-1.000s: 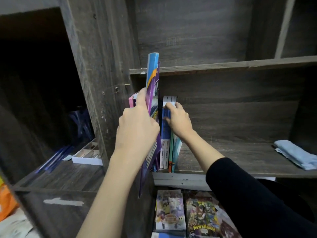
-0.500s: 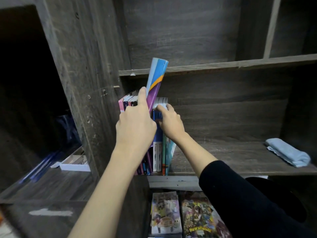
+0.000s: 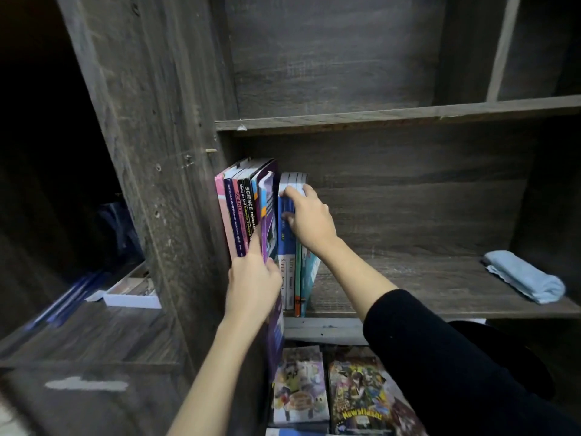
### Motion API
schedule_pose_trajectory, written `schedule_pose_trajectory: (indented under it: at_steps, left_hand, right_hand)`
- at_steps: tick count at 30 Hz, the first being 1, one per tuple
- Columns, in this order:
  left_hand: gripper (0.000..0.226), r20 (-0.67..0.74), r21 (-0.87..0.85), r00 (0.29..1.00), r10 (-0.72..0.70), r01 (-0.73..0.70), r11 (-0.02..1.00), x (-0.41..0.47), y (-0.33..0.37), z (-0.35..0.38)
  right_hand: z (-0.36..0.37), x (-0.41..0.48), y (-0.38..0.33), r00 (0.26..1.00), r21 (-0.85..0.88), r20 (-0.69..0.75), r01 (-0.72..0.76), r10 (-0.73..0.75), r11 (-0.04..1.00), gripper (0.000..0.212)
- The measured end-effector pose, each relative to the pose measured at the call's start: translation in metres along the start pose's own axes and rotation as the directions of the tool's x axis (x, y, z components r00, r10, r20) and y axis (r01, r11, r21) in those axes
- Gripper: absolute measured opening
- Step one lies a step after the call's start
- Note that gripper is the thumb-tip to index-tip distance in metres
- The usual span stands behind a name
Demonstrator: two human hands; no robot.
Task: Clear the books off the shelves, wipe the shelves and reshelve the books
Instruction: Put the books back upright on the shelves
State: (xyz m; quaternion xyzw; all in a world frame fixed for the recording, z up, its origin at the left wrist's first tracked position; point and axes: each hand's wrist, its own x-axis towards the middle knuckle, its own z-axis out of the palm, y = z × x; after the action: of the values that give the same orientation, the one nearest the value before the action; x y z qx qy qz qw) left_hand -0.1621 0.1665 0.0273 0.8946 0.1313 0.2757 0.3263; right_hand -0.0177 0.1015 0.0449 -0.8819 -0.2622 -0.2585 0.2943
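Note:
A row of upright books (image 3: pixel 239 212) stands at the left end of the dark wooden shelf (image 3: pixel 408 287). My left hand (image 3: pixel 253 286) grips a thin purple and blue book (image 3: pixel 268 212) that stands in the gap between two groups of books, its lower edge sticking out past the shelf front. My right hand (image 3: pixel 306 218) holds the top of the blue and white books (image 3: pixel 290 272) on the right, leaning them aside. A folded light blue cloth (image 3: pixel 523 280) lies at the right end of the same shelf.
Comic books (image 3: pixel 300 388) lie flat on the shelf below. The left compartment holds a white box (image 3: pixel 132 294) and blue items (image 3: pixel 66 305). The upper shelf board (image 3: pixel 393 114) runs across above the books. My black sleeve (image 3: pixel 456 357) covers the right forearm.
The purple and blue book has gone down from above the row into the gap between the books. My left hand slid lower along it. My right hand stayed on the blue books.

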Motion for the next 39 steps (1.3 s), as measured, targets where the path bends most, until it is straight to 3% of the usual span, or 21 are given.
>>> schedule_pose_trajectory:
  at_steps: [7,13,25,33,39]
  left_hand:
    - [0.062,-0.038,-0.004,0.998,0.043,-0.044,0.999,0.005,-0.004,0.001]
    - [0.056,-0.225,0.001,0.967,0.120,-0.123,0.992,0.016,0.000,-0.017]
    - [0.054,-0.128,0.003,0.992,0.016,-0.015,1.000,0.031,-0.026,0.017]
    - [0.030,-0.054,0.006,0.995,-0.083,0.084,0.996,0.050,-0.034,0.021]
    - [0.025,-0.162,-0.006,0.986,-0.042,0.042,0.999,0.061,-0.034,0.033]
  right_hand:
    - [0.004,0.002,-0.004,1.000,-0.009,0.000,0.016,-0.016,1.000,0.035]
    - [0.005,0.003,-0.005,0.999,0.004,-0.004,0.032,-0.032,0.999,0.033]
    - [0.010,0.004,-0.009,0.999,-0.009,-0.009,0.041,-0.041,0.999,0.036]
    - [0.011,0.005,-0.011,0.998,-0.021,-0.020,0.061,-0.061,0.998,0.034]
    - [0.010,0.004,-0.012,0.998,-0.035,-0.018,0.052,-0.053,0.998,0.033]
